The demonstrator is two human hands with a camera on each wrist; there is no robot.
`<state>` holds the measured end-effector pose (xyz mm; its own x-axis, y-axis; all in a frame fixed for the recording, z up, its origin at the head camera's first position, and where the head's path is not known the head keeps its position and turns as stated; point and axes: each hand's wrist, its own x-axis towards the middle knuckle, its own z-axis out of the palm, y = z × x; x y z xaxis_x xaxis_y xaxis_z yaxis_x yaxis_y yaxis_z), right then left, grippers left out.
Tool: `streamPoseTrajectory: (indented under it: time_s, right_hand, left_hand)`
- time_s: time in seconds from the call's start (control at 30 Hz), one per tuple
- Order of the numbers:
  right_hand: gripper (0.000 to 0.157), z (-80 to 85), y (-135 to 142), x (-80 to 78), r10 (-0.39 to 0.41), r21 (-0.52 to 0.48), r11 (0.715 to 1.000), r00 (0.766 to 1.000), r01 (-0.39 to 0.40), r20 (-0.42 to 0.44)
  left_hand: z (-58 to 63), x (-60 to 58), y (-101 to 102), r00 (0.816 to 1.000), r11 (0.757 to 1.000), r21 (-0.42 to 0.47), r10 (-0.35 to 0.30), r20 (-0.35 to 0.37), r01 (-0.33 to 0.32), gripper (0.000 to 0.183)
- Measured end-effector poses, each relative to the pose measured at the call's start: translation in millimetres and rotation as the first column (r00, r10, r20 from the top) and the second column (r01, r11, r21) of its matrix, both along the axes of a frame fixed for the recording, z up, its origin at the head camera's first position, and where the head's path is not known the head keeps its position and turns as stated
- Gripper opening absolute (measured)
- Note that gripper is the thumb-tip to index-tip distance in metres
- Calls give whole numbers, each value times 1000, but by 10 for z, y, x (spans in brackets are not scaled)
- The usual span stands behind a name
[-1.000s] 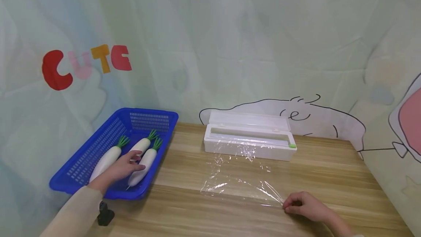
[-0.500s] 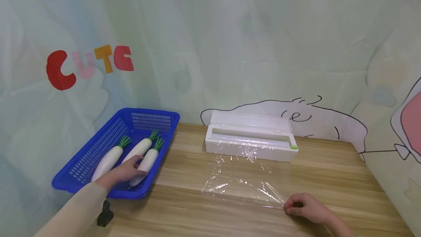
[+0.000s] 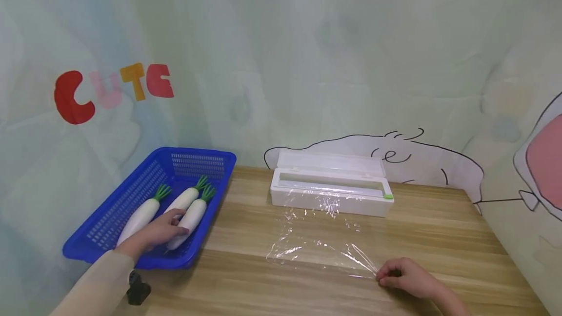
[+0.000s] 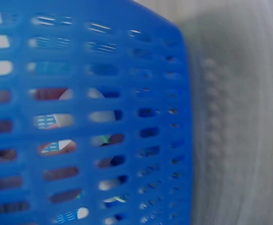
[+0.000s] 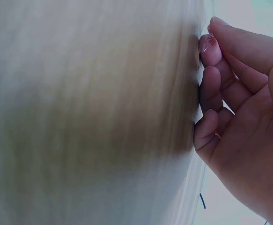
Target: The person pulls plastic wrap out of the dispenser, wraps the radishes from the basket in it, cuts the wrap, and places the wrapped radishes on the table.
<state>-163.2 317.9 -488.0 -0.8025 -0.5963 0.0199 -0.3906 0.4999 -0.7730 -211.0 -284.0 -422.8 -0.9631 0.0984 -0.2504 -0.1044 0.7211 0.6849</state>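
In the head view my left hand (image 3: pixel 162 228) reaches into a blue plastic basket (image 3: pixel 90 250) at the left. Its thumb and fingers grip the rightmost white radish (image 3: pixel 195 214), which has a green stem top. Two more radishes lie beside it, a middle radish (image 3: pixel 183 200) and a left radish (image 3: pixel 139 219). My right hand (image 3: pixel 408 277) pinches the near right corner of a clear sheet of cling film (image 3: pixel 316 247) close over the table. The right wrist view shows the film between thumb and forefinger, the other fingers curled. The left wrist view mostly shows the basket's slotted wall (image 4: pixel 127 105).
The film runs out of a white cling film dispenser (image 3: pixel 329 203) at the back, its lid (image 3: pixel 331 162) raised and a green piece (image 3: pixel 388 197) at its right end. A small black object (image 3: pixel 138 290) stands near the basket's front. Printed cloth (image 3: pixel 307 62) hangs behind the wooden table (image 3: pixel 246 277).
My left hand has come down from above the radishes, its thumb and fingers closing on the rightmost one. The right hand and the film have stayed in place.
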Motion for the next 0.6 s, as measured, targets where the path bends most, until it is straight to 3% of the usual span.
streamPoseTrajectory:
  time_s: [0.17,0.37,0.6]
  right_hand:
    - [4,-17,-4,-8,6,-14,1000,1000,-6,-2]
    - [4,-16,-5,-13,-2,-13,1000,1000,2,8]
    - [7,-1,-14,-9,-10,-12,1000,1000,10,26]
  left_hand:
    - [101,29,-43,1000,996,90,15,-13,-14,67]
    - [352,67,-18,993,992,124,14,-113,0,70]
    - [639,137,236,964,979,180,-44,-262,93,67]
